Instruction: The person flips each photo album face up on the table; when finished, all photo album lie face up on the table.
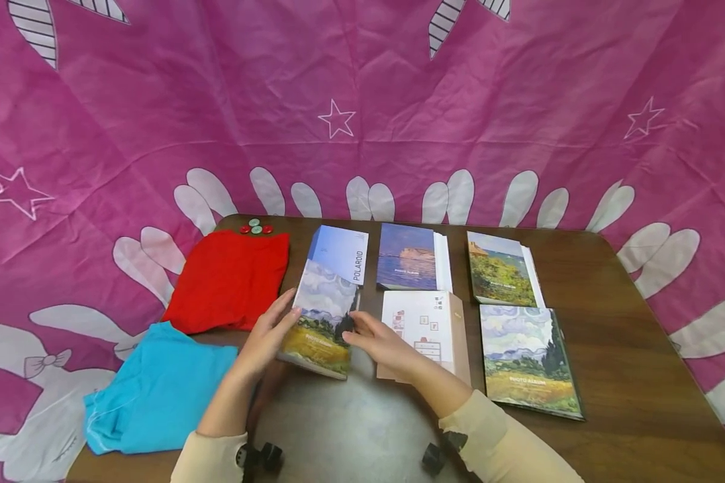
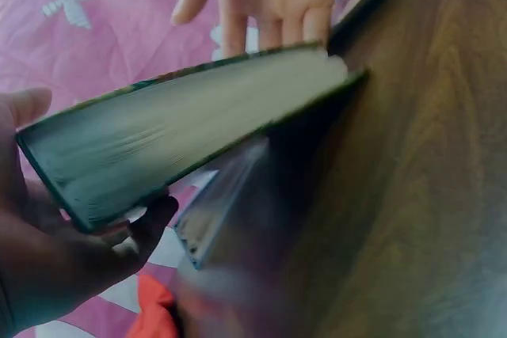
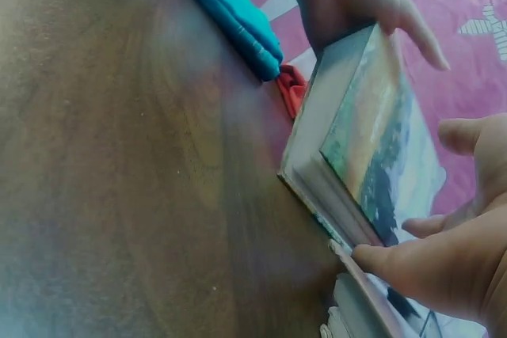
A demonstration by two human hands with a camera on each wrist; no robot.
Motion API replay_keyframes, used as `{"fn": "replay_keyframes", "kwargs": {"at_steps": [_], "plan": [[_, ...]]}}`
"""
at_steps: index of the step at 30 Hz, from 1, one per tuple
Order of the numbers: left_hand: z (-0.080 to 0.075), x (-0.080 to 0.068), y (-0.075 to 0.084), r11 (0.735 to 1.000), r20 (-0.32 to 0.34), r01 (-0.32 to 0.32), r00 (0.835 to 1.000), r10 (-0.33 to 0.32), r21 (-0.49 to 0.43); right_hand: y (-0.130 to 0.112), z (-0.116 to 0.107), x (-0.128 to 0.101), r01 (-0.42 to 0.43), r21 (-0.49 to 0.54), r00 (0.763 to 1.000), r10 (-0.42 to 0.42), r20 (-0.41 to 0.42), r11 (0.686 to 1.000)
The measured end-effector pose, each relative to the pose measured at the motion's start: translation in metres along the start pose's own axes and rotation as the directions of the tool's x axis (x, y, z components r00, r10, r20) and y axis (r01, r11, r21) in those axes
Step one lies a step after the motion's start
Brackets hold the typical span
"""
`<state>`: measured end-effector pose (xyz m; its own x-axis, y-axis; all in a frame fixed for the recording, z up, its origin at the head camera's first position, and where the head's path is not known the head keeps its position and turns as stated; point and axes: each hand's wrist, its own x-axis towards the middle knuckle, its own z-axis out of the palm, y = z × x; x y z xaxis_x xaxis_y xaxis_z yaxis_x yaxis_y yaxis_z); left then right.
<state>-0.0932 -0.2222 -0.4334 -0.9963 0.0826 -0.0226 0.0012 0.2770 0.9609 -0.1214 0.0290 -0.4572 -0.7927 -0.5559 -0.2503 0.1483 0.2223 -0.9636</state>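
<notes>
A thick photo album (image 1: 321, 322) with a painted wheat field and cloudy sky on its cover is held tilted above the table. My left hand (image 1: 272, 333) grips it along its left side; in the left wrist view, that hand (image 2: 63, 251) has its thumb and fingers on opposite sides of the album (image 2: 182, 124). At its right edge, my right hand (image 1: 387, 342) touches the album with fairly straight fingers, thumb apart. Just behind, a blue-and-white POLAROID album (image 1: 341, 248) lies partly covered by the held one.
To the left lie a folded red cloth (image 1: 235, 282) and a blue cloth (image 1: 163, 389), with several small red and pale discs (image 1: 256, 229) behind. Rightward are a seascape album (image 1: 406, 258), a white album (image 1: 419, 329), a coastal-landscape album (image 1: 501, 272) and a matching wheat-field album (image 1: 528, 355).
</notes>
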Motion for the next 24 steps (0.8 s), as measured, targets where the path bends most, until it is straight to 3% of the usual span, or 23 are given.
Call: {"fn": "replay_keyframes", "kwargs": {"at_steps": [8, 17, 21, 24], "plan": [[0.001, 0.006, -0.013, 0.993, 0.032, 0.120, 0.992, -0.121, 0.007, 0.003, 0.000, -0.007, 0.008, 0.001, 1.000, -0.008, -0.029, 1.000], [0.011, 0.006, -0.018, 0.984, 0.037, 0.177, 0.984, -0.176, -0.026, 0.003, -0.003, -0.016, 0.034, -0.041, 0.999, -0.033, 0.005, 0.999], [0.011, 0.004, -0.016, 0.978, 0.006, 0.207, 0.978, -0.207, 0.010, 0.003, -0.004, -0.016, 0.028, -0.056, 1.000, -0.027, 0.015, 0.998], [0.010, 0.004, -0.011, 0.968, -0.005, 0.228, 0.973, -0.229, 0.105, 0.003, -0.006, -0.016, 0.032, -0.060, 0.999, -0.032, 0.011, 0.998]]}}
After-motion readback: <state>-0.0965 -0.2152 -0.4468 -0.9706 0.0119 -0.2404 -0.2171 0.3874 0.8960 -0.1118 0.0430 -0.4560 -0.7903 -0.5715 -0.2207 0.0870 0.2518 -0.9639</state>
